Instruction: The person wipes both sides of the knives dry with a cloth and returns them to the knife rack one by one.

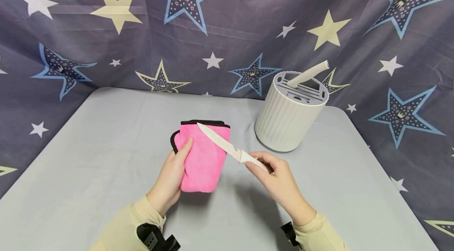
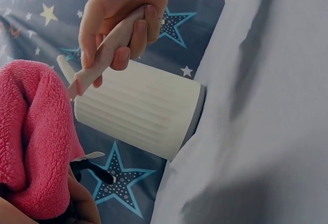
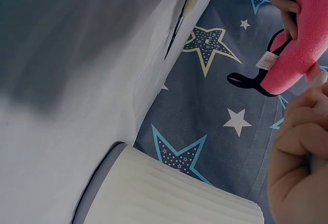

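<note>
My left hand (image 1: 173, 170) grips a folded pink cloth (image 1: 203, 160) with black edging, thumb across its front. In the right wrist view the cloth (image 3: 302, 44) shows a black loop and a white label. A white-bladed knife (image 1: 218, 139) lies slanted over the front of the cloth, its tip near the upper edge. My right hand (image 1: 278, 176) holds the knife by its pale handle (image 2: 110, 44), fingers curled round it. Whether the blade touches the cloth cannot be told from the head view.
A white ribbed knife block (image 1: 289, 121) stands at the back right of the grey-covered table (image 1: 106, 144). One pale handle (image 1: 308, 73) sticks up from its slotted top. Behind the table hangs a dark curtain (image 1: 156, 46) with stars.
</note>
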### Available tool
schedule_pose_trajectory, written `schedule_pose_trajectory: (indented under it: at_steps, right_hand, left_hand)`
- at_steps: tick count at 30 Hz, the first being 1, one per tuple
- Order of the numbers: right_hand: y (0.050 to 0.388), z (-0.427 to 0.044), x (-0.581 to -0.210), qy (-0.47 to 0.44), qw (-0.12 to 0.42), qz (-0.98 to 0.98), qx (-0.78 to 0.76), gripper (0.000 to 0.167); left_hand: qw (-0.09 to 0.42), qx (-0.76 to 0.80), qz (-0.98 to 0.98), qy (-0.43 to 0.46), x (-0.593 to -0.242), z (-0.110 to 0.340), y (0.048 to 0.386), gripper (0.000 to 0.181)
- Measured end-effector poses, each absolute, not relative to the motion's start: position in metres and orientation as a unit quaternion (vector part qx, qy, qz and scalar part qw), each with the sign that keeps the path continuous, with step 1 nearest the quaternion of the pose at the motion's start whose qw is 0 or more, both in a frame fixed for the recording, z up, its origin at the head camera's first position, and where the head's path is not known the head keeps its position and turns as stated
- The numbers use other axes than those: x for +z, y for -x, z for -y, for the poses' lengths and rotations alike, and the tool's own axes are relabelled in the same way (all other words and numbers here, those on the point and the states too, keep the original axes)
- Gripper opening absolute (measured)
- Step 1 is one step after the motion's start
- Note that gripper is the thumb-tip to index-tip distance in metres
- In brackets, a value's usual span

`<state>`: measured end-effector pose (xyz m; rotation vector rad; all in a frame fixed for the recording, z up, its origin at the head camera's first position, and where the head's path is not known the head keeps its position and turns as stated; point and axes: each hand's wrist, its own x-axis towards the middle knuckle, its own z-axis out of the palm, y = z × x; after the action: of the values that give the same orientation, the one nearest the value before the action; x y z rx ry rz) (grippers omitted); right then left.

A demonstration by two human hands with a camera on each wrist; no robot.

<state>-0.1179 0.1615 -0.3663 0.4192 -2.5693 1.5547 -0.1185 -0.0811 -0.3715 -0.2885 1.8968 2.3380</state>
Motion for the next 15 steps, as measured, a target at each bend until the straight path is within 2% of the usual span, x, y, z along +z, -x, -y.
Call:
schedule_pose_trajectory:
  at_steps: [15]
  right_hand:
    - [0.1193, -0.1648, -0.3642, -0.122, 0.055, 0.835, 0.534, 0.016]
  left_hand:
    - [0.057, 0.769, -0.629, 0.101, -0.3715, 0.0823, 0.1188, 0.046]
